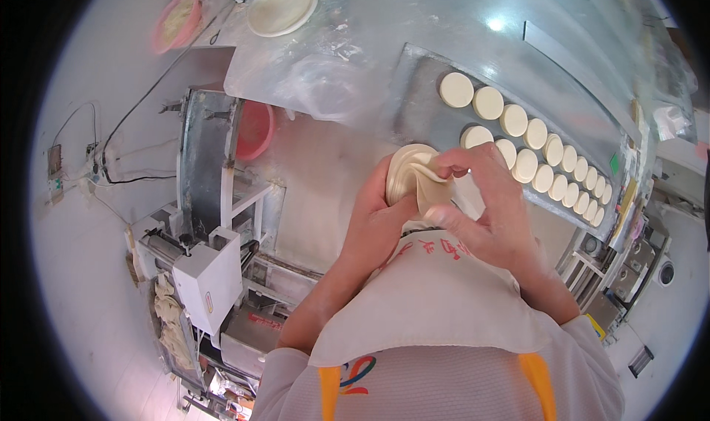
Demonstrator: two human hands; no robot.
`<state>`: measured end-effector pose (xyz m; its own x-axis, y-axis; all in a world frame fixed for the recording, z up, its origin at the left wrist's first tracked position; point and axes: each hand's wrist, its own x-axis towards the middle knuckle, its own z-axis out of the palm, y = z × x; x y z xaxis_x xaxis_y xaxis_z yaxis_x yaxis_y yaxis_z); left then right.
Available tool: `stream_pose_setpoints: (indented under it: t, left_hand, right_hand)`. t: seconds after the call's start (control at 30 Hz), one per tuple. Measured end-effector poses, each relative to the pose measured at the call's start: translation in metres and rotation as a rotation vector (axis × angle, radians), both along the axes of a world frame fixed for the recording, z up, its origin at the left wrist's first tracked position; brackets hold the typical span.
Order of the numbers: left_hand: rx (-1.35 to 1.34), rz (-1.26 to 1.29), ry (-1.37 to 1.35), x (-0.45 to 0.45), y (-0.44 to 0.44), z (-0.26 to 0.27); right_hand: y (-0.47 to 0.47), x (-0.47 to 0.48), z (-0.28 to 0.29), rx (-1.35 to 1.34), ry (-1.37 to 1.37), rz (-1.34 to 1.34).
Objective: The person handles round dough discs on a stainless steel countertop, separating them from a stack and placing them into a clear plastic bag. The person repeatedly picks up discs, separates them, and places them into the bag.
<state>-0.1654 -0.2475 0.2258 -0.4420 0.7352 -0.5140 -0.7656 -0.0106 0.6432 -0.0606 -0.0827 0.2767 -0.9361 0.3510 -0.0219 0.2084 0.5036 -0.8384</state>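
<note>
My left hand (370, 207) holds a stack of thin round dough wrappers (398, 169) in front of my apron. The fingers and thumb of my right hand (496, 216) are around the right side of the stack. There a top wrapper (431, 191) is folded up and peeled from the ones below, its edge at my right fingertips. Just beyond my hands lies a metal tray (424, 108) on the worktable. Two rows of round dough pieces (488, 103) stand on it, many looking like short stacks. My right hand hides part of the nearer row.
A plastic sheet (324, 85) lies on the floury metal worktable (377, 16), left of the tray. Farther back are a white round tray (282, 8) and a pink basin (178, 22). A dough machine (208, 277) stands at my left, near a red tub (256, 130).
</note>
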Motion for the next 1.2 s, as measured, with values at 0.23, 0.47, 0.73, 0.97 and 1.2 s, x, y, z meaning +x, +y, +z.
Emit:
stream_pose_setpoints:
  t: [0.23, 0.47, 0.73, 0.97, 1.2]
  left_hand:
    - [-0.09, 0.002, 0.014, 0.002, 0.0, -0.003]
    - [-0.101, -0.005, -0.05, 0.005, 0.005, -0.01]
    - [0.016, -0.011, -0.223, 0.006, 0.005, -0.021]
    - [0.205, 0.079, -0.387, 0.002, -0.001, -0.033]
    - [0.223, 0.052, -0.403, -0.003, 0.0, -0.035]
  right_hand:
    - [0.001, -0.001, -0.021, 0.104, -0.051, 0.117]
    - [0.007, 0.004, -0.034, 0.142, -0.03, 0.104]
    - [0.022, 0.005, -0.032, 0.074, -0.113, 0.079]
    - [0.024, 0.005, -0.031, 0.148, 0.002, 0.198]
    - [0.024, 0.003, -0.027, 0.193, 0.196, 0.366]
